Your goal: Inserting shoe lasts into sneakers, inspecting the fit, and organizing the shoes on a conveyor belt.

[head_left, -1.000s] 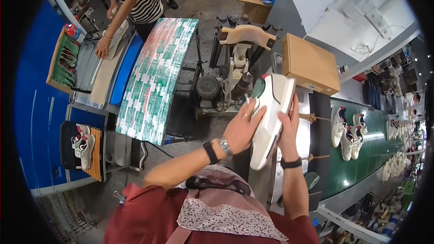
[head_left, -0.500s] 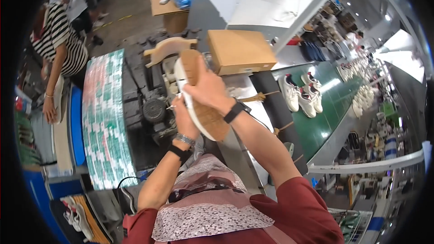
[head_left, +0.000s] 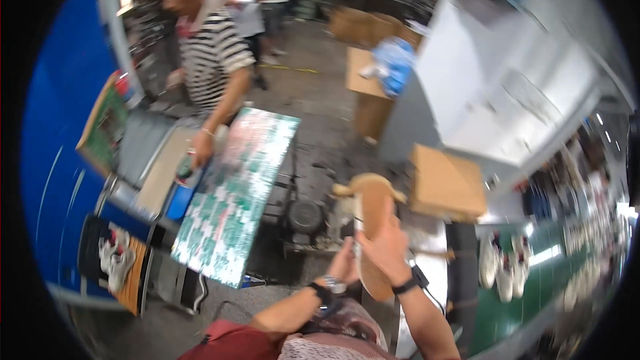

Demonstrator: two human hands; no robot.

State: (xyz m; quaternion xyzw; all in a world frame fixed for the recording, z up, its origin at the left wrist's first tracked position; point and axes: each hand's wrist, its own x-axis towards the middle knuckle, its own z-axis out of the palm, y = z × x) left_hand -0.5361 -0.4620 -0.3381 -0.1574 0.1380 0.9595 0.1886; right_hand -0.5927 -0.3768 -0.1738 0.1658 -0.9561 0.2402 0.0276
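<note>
A shoe with a tan-brown sole and a white edge is held sole up, its long side pointing away from me. My right hand lies across the sole with its fingers wrapped round the far edge. On the near left side my left hand grips the white edge; its fingers are partly hidden and blurred. Just beyond the toe end stands a machine with a curved tan pad. The shoe's upper is turned away from view.
A cardboard box sits right of the machine. White shoes stand on a green conveyor at right. A panel wrapped in green-and-white film lies left, beside a motor. A person in a striped shirt works beyond it. Shoes rest on a slatted rack.
The view has swung left, so the bench, panel and person show further right. Both hands still hold the shoe. The person's hand has shifted on the far bench.
</note>
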